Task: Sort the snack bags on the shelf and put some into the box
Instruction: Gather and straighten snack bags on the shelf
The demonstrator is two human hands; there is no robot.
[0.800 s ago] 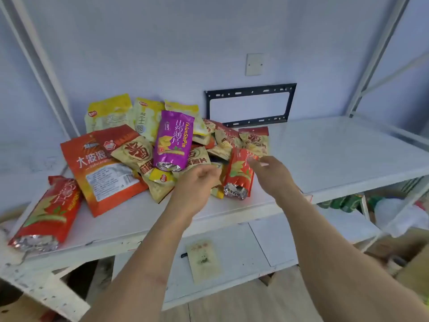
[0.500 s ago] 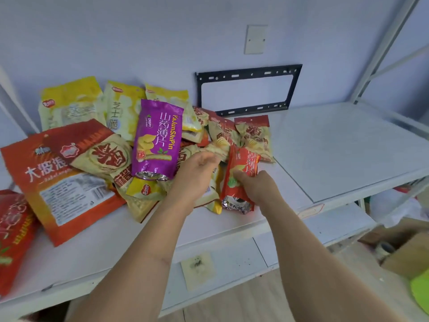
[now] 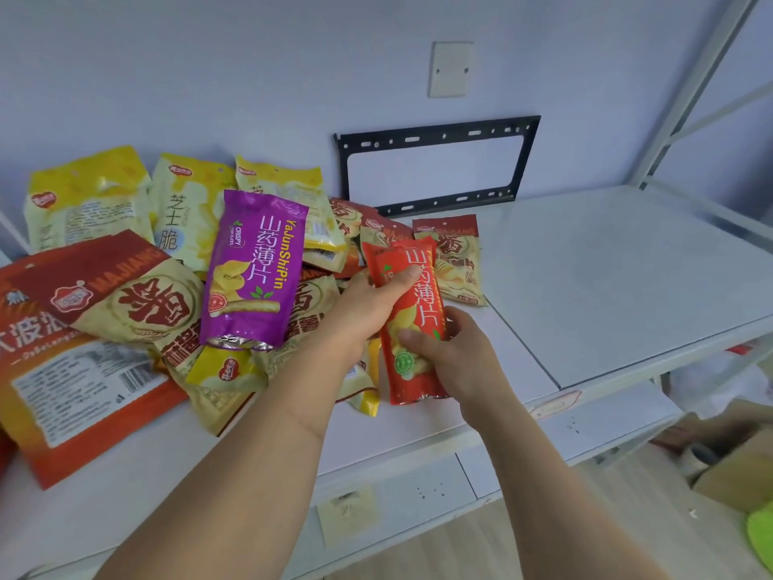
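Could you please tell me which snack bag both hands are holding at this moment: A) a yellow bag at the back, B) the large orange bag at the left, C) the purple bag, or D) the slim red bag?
D: the left hand grips the upper part of the slim red bag with its thumb across the front, and the right hand holds its lower part.

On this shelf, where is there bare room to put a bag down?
The shelf is bare right of the red bag both hands hold, out to the frame post, and in a strip along its front edge. The left half is crowded with overlapping bags.
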